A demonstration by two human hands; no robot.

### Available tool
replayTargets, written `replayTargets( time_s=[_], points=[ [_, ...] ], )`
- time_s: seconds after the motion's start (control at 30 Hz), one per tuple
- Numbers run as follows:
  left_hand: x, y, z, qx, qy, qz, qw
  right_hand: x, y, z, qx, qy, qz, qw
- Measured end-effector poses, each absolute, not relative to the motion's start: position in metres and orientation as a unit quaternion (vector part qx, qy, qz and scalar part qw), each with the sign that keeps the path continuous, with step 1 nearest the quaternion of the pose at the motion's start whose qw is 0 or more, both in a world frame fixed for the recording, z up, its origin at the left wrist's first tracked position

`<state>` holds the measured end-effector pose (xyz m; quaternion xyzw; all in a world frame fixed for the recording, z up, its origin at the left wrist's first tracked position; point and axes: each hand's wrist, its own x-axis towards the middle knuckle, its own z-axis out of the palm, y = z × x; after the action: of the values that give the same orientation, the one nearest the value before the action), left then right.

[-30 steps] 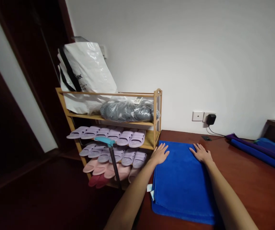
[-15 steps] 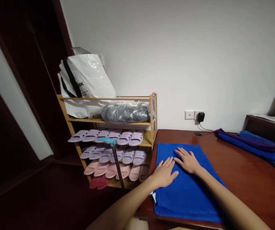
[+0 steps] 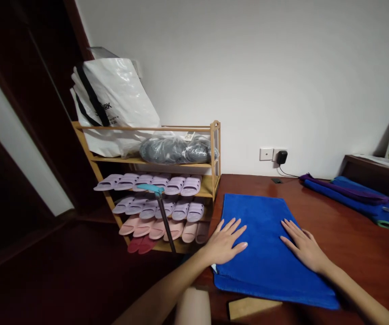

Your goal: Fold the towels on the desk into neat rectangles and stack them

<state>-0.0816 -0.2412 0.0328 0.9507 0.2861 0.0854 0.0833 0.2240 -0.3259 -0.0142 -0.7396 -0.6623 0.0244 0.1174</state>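
A blue cloth (image 3: 258,253) lies folded and nearly flat on the reddish-brown table (image 3: 360,266), with its layered near edge along the table's front. My left hand (image 3: 225,241) rests on the cloth's left side, palm down with fingers spread. On the cloth's right edge lies my right hand (image 3: 304,247), its fingers stretched out. Neither hand grips anything. A small pale tag (image 3: 214,268) pokes out at the cloth's left edge.
Blue and purple cloths (image 3: 357,196) lie at the table's back right. A black plug (image 3: 281,157) sits in the wall. Left of the table, a wooden rack (image 3: 216,169) holds slippers (image 3: 190,185), a white bag (image 3: 123,97) and a blue-topped pole (image 3: 165,216) stands before it.
My right hand has moved right, from beside my left hand to the cloth's right edge. My left hand has shifted slightly left, its fingers spread wider. The camera view has shifted slightly.
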Motion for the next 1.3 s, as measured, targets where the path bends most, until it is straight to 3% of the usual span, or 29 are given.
replayTargets(
  time_s=[0.2, 0.4, 0.67, 1.13, 1.3],
  points=[
    [-0.079, -0.275, 0.055, 0.958, 0.262, 0.077, 0.091, 0.180, -0.369, -0.007, -0.701, -0.698, -0.061, 0.131],
    [-0.080, -0.298, 0.045, 0.976, 0.164, 0.066, 0.130, 0.144, -0.378, -0.016, -0.641, -0.757, -0.084, 0.095],
    [-0.112, -0.305, 0.043, 0.977, 0.186, 0.060, 0.080, 0.172, -0.404, -0.036, -0.616, -0.722, -0.288, 0.127],
    [-0.098, -0.264, 0.037, 0.972, 0.193, 0.077, 0.106, 0.179, -0.369, -0.003, -0.702, -0.706, -0.019, 0.088],
    [-0.117, -0.275, 0.037, 0.972, 0.204, 0.078, 0.082, 0.184, -0.394, -0.009, -0.697, -0.712, -0.021, 0.083]
  ],
)
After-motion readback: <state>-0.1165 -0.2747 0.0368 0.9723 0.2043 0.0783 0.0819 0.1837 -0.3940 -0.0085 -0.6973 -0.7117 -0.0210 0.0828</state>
